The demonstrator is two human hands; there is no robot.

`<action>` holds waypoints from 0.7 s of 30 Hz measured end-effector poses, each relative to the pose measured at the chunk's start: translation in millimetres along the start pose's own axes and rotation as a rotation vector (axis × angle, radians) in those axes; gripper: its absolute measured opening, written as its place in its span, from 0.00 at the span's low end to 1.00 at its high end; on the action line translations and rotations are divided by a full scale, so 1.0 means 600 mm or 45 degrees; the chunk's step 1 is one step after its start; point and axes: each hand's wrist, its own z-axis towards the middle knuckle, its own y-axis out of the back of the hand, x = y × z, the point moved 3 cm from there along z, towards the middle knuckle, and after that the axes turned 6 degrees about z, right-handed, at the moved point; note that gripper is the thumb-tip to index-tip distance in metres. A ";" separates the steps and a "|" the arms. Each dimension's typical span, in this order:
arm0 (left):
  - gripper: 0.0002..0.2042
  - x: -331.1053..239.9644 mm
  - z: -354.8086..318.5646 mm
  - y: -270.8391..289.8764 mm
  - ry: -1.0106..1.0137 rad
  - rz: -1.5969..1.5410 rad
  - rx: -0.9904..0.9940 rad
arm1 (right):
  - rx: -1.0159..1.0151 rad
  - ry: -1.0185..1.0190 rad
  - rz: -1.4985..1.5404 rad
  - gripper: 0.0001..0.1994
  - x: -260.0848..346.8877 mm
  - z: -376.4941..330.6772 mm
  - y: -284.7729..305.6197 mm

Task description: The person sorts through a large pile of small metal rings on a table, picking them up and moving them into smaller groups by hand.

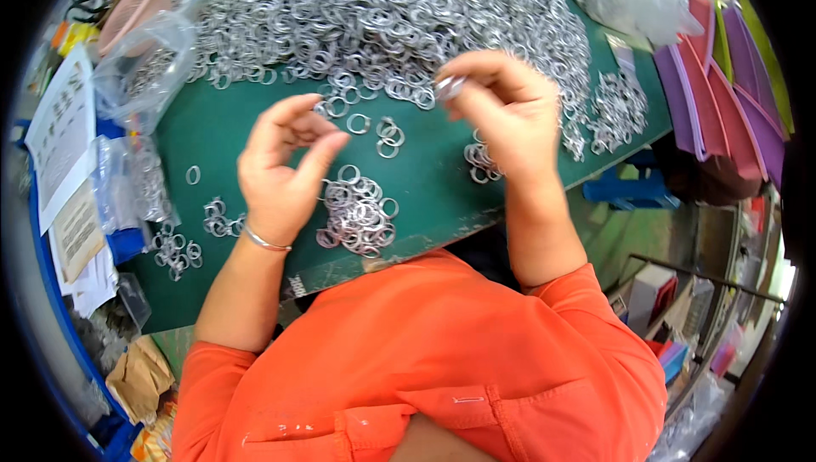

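A big heap of silver metal rings (382, 11) covers the far part of a green work table (221, 122). My right hand (501, 113) is raised above the table and pinches a small stack of rings (449, 86) between thumb and fingers. My left hand (285, 164) hovers over the table with thumb and fingers curled apart, holding nothing that I can see. A silver bangle sits on its wrist. Below my left hand lies a small pile of rings (357, 211). Loose rings (387, 135) lie between my hands.
Clear plastic bags (136, 71) with rings lie at the left, beside papers (64, 139). Purple and pink foam sheets (722, 79) are stacked at the right. A pink basket (136, 7) stands at the far left. Small ring clusters (174, 249) dot the near left table.
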 end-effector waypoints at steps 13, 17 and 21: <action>0.16 0.000 0.003 0.000 -0.005 -0.014 -0.081 | 0.377 0.135 -1.474 0.06 0.019 -0.065 0.083; 0.15 0.006 0.005 0.003 -0.021 0.030 -0.116 | 0.379 0.243 -1.485 0.05 0.019 -0.063 0.073; 0.11 0.005 0.007 0.006 -0.026 0.154 -0.149 | 0.336 0.357 -1.326 0.04 0.002 -0.045 0.024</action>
